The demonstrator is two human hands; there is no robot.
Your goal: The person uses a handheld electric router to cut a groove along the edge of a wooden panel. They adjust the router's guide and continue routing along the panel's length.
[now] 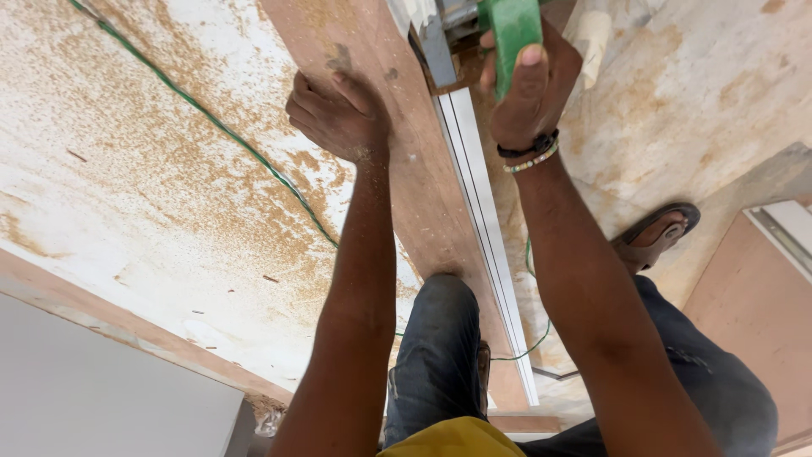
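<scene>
Sawdust is being scattered across the floor (pixel 152 169). A green saw handle (pixel 510 30) is being gripped tightly by the right hand (pixel 529 85). The plywood board (pixel 423 195) beside it is being pressed flat under the left hand (pixel 338 114), fingers curled.

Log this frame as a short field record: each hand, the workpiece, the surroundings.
left hand: left hand pressed flat on a brown wooden board
right hand: right hand gripping the green handle of a power tool
guide: white straight rail lying along the board
cord: green cable across the floor
floor: sawdust-covered surface
</scene>
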